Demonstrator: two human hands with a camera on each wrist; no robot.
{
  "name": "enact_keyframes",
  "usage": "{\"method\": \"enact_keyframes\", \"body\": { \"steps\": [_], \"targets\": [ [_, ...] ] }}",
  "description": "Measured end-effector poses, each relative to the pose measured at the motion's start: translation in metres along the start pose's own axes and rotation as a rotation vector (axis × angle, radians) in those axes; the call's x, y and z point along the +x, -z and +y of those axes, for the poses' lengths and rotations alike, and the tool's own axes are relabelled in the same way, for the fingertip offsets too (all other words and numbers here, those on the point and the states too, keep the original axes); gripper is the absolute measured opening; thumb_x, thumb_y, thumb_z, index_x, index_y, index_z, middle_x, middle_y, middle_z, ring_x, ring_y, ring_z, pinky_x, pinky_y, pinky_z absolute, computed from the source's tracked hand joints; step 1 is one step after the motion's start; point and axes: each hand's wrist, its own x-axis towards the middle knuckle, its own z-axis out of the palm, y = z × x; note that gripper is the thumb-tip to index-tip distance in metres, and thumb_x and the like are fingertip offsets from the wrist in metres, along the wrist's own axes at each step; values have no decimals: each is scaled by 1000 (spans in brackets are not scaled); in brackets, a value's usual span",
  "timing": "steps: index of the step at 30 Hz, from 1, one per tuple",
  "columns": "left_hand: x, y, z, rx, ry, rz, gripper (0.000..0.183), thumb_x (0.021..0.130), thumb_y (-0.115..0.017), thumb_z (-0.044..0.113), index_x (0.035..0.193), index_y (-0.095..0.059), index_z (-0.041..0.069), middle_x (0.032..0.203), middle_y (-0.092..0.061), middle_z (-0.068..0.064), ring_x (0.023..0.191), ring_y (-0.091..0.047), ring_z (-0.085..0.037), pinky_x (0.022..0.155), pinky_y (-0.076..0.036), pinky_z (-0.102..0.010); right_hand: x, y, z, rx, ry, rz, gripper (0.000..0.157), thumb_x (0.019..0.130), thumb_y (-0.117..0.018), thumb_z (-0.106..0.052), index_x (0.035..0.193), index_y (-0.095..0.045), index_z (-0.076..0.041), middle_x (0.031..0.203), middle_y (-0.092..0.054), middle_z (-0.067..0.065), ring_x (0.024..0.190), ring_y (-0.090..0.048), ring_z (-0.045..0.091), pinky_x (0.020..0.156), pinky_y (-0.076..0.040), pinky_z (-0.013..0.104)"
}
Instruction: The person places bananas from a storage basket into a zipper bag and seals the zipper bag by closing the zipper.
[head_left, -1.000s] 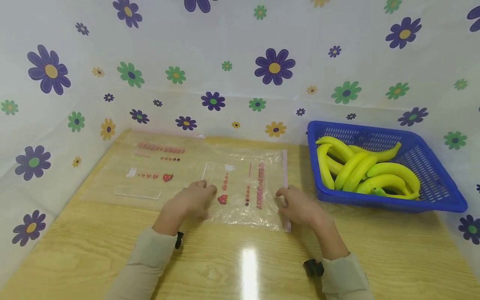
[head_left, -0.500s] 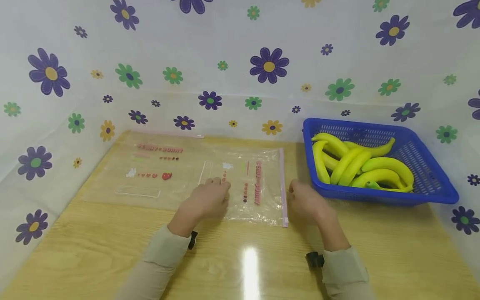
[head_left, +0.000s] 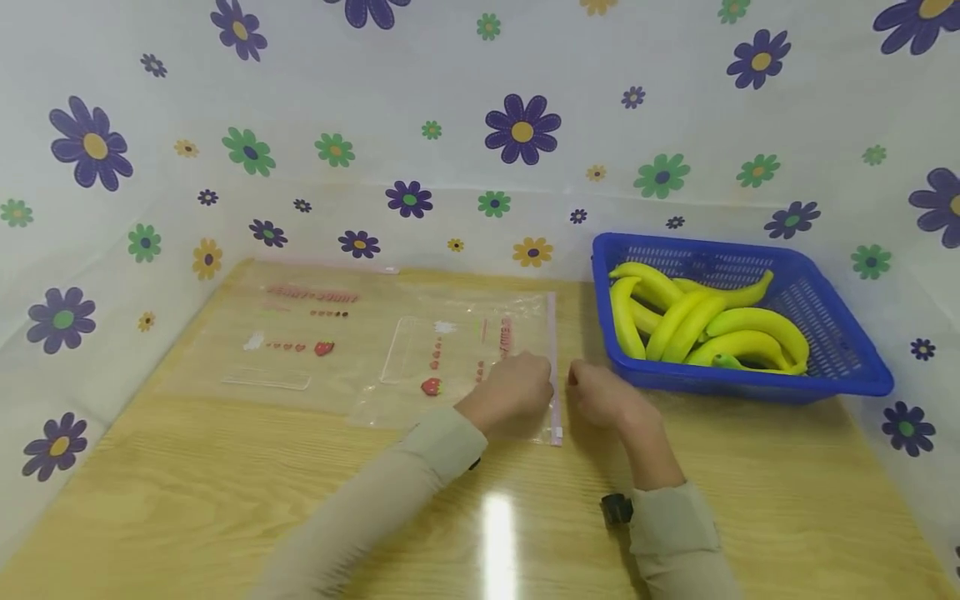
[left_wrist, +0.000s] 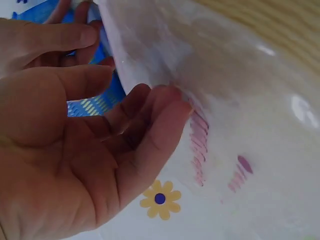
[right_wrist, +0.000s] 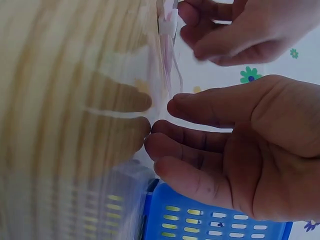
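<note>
A clear zip bag (head_left: 405, 354) with red strawberry and heart prints lies flat on the table. Along its right edge runs a pale pink zip strip (head_left: 552, 325), its white slider (head_left: 557, 432) at the near end. My left hand (head_left: 517, 387) is over the bag's right part, beside the strip. Its fingers curve loosely in the left wrist view, holding nothing; whether they touch the bag I cannot tell. Just right of the strip is my right hand (head_left: 607, 396). The right wrist view has its thumb and fingers apart, fingertips at the tabletop, nothing between them.
A second clear printed bag (head_left: 202, 350) lies to the left, its right part meeting the first bag. At the back right stands a blue basket (head_left: 750, 387) of several yellow bananas (head_left: 690, 325). A flowered white sheet (head_left: 450, 100) encloses the wooden table (head_left: 187, 500).
My left hand has moved right across the bag, from its left part to near the zip strip. My right hand has left the strip and is just right of it. The view has shifted slightly.
</note>
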Motion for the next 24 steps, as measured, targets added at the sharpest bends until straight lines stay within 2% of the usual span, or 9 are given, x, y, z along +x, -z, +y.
{"method": "enact_keyframes", "body": {
  "steps": [3, 6, 9, 12, 14, 17, 20, 24],
  "targets": [
    [4, -2, 5, 85, 40, 28, 32, 102, -52, 26, 75, -58, 10, 69, -56, -3, 60, -54, -16, 55, -49, -33, 1, -1, -2, -12, 3, -11, 20, 93, -52, 6, 112, -58, 6, 110, -65, 21, 101, -63, 32, 89, -52, 47],
    [7, -5, 10, 132, 65, 55, 39, 102, -53, 33, 71, -59, 11, 74, -63, -6, 68, -62, -20, 61, -54, -38, 0, -1, -1, -22, -12, 4, 16, 93, -51, 4, 107, -59, 6, 103, -65, 19, 97, -62, 30, 88, -52, 47],
    [10, -7, 14, 193, 64, 108, 42, 101, -54, 35, 66, -58, 12, 73, -64, -6, 69, -65, -20, 60, -56, -38, 0, 3, 1, -15, -37, 27, 9, 93, -50, 3, 96, -59, 3, 88, -61, 13, 83, -58, 25, 76, -52, 41],
    [10, -7, 14, 200, 73, 112, 42, 101, -54, 31, 63, -53, 14, 65, -57, -2, 61, -58, -16, 52, -51, -33, 0, 4, 1, 23, -58, 12, 9, 92, -49, 3, 89, -56, 1, 77, -53, 9, 68, -52, 21, 58, -46, 34],
    [11, -6, 11, 156, 82, 88, 37, 100, -53, 23, 64, -50, 14, 61, -49, 0, 55, -50, -13, 48, -45, -28, 1, 5, 1, 55, -62, 1, 9, 92, -48, 4, 88, -56, 1, 74, -51, 9, 62, -50, 21, 51, -42, 30],
    [12, -2, 2, 29, 84, 78, 32, 99, -51, 14, 67, -47, 14, 59, -41, 2, 51, -39, -11, 45, -35, -24, 4, 6, 2, 102, -65, -8, 11, 93, -47, 2, 94, -58, 4, 76, -52, 11, 58, -50, 20, 47, -42, 29],
    [12, 0, -12, -131, 46, 104, 18, 99, -48, 9, 84, -58, 5, 65, -45, -1, 51, -39, -11, 45, -34, -23, 8, 5, 2, 133, -37, 27, 17, 96, -48, -2, 102, -61, 6, 82, -58, 11, 64, -54, 20, 54, -46, 31],
    [1, 4, -25, -331, -19, 134, 17, 99, -47, 5, 102, -58, -7, 70, -50, -5, 52, -42, -12, 46, -36, -22, 14, 2, -2, 283, -25, 81, 25, 102, -46, -11, 109, -62, 7, 82, -62, 12, 68, -59, 20, 60, -50, 31]
  ]
}}
